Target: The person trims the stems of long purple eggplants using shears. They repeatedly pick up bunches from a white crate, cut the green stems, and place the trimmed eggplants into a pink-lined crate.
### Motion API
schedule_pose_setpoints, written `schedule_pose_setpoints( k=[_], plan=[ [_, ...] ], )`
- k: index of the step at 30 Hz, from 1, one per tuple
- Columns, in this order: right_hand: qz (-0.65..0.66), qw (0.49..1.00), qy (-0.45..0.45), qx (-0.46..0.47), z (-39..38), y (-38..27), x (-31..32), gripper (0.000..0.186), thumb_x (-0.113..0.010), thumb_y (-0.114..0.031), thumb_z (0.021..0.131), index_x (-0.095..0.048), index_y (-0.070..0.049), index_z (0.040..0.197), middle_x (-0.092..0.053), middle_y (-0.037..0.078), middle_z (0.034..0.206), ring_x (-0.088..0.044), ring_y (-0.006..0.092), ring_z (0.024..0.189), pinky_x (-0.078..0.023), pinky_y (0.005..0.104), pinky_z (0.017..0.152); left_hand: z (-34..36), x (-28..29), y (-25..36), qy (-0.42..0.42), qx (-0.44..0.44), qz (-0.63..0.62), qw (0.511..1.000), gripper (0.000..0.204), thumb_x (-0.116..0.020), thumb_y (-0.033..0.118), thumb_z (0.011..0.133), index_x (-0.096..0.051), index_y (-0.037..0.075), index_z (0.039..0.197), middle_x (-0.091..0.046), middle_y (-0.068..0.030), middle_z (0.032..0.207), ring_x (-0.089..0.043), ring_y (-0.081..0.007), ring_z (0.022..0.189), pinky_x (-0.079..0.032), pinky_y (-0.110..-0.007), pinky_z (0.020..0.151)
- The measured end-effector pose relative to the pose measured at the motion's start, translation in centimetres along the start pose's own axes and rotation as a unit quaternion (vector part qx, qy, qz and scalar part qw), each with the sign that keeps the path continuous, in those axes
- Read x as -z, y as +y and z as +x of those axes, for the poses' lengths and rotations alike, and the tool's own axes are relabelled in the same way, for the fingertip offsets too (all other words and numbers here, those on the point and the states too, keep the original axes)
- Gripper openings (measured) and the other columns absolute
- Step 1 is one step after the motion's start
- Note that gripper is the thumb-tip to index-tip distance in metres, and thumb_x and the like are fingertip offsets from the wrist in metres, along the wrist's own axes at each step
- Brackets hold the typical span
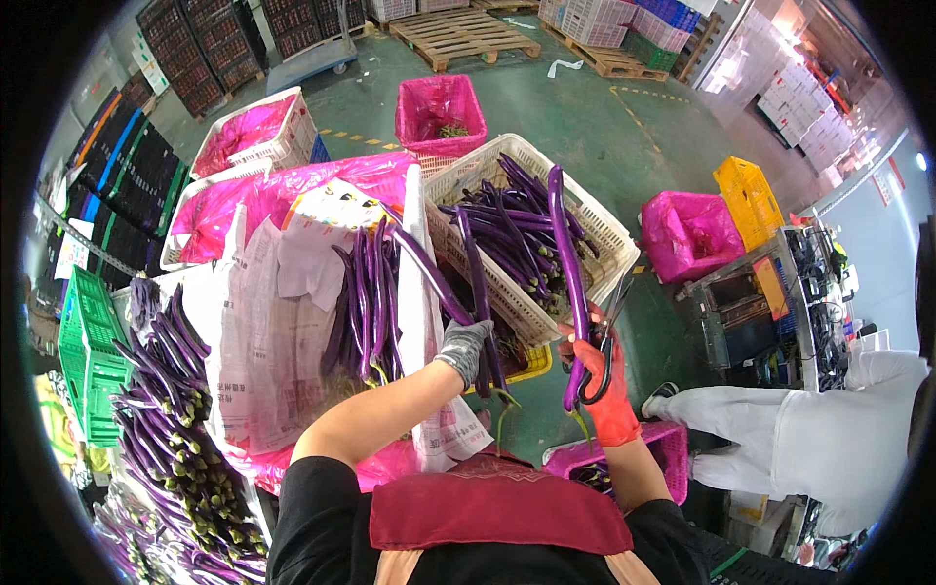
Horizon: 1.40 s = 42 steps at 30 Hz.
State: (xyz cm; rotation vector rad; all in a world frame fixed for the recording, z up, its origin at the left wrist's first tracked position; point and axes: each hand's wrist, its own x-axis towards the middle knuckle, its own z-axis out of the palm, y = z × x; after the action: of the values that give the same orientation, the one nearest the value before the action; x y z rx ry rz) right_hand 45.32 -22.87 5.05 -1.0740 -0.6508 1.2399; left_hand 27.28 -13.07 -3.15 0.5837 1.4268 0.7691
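My left hand, in a grey glove, is closed around long purple eggplants; one slants up to the left and another hangs with its green stem below my fingers. My right hand, in an orange-red glove, grips a long eggplant together with black-handled scissors. The scissor blades point up and away from me. Ahead of both hands, a cream plastic crate holds many loose eggplants. Left of my left hand, a row of eggplants lies in a box lined with paper and pink film.
Many eggplants are heaped at the left beside green crates. Pink-lined bins stand ahead and at the right, near a yellow crate. A pink basket sits by my right forearm. A person in white stands at the right.
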Motion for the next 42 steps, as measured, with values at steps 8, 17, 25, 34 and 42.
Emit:
schedule_pose_setpoints(
  k=[8, 17, 25, 34, 42],
  plan=[
    [-0.006, 0.998, 0.045, -0.042, -1.3, 1.6, 0.4, 0.056, -0.055, -0.005, 0.081, -0.037, -0.01, 0.134, -0.062, 0.015, 0.105, -0.059, 0.0146, 0.074, -0.046, 0.0276, 0.066, 3.4, -0.1, 3.9, 0.02, -0.107, -0.033, 0.993, 0.044, -0.062, 0.031, 0.085, -0.043, 0.009, 0.119, -0.053, -0.0039, 0.07, -0.046, -0.0132, 0.044, -0.04, -0.029, 0.039],
    [-0.011, 0.999, -0.008, -0.042, -0.8, 0.8, -1.9, 0.055, -0.054, -0.007, 0.081, -0.035, -0.01, 0.133, -0.061, 0.018, 0.108, -0.061, 0.0175, 0.078, -0.048, 0.0284, 0.071, -2.0, 4.2, 6.2, -0.247, -0.15, -0.225, 0.93, 0.033, -0.053, 0.028, 0.092, -0.046, 0.006, 0.116, -0.049, -0.0009, 0.063, -0.051, -0.0126, 0.051, -0.046, -0.027, 0.047],
    [0.045, 0.994, -0.095, -0.012, 0.8, -0.3, -6.4, 0.059, -0.054, -0.004, 0.079, -0.034, -0.012, 0.134, -0.061, 0.02, 0.106, -0.062, 0.0202, 0.078, -0.049, 0.0298, 0.071, -3.8, 7.3, 8.3, -0.384, -0.154, -0.31, 0.856, 0.039, -0.061, 0.014, 0.085, -0.045, 0.007, 0.12, -0.06, -0.0122, 0.092, -0.062, -0.0242, 0.08, -0.054, -0.041, 0.073],
    [-0.32, 0.859, -0.286, 0.278, 1.7, -0.9, -14.4, 0.063, -0.065, -0.002, 0.08, -0.037, -0.009, 0.135, -0.048, 0.011, 0.129, -0.046, 0.0228, 0.119, -0.036, 0.0306, 0.098, -5.9, 7.4, 9.1, -0.369, -0.201, -0.278, 0.864, 0.029, -0.061, 0.024, 0.085, -0.055, 0.008, 0.108, -0.06, -0.006, 0.093, -0.059, -0.0153, 0.085, -0.048, -0.028, 0.078],
    [-0.029, 0.959, -0.282, -0.007, -0.2, -0.7, -13.4, 0.053, -0.052, 0.008, 0.085, -0.039, -0.006, 0.134, -0.042, 0.011, 0.135, -0.048, 0.0156, 0.109, -0.041, 0.0289, 0.092, -4.8, 11.4, 8.8, -0.29, -0.12, -0.366, 0.876, 0.049, -0.067, 0.007, 0.067, -0.05, 0.003, 0.112, -0.059, -0.0069, 0.08, -0.057, -0.0205, 0.073, -0.047, -0.034, 0.077]
  ],
)
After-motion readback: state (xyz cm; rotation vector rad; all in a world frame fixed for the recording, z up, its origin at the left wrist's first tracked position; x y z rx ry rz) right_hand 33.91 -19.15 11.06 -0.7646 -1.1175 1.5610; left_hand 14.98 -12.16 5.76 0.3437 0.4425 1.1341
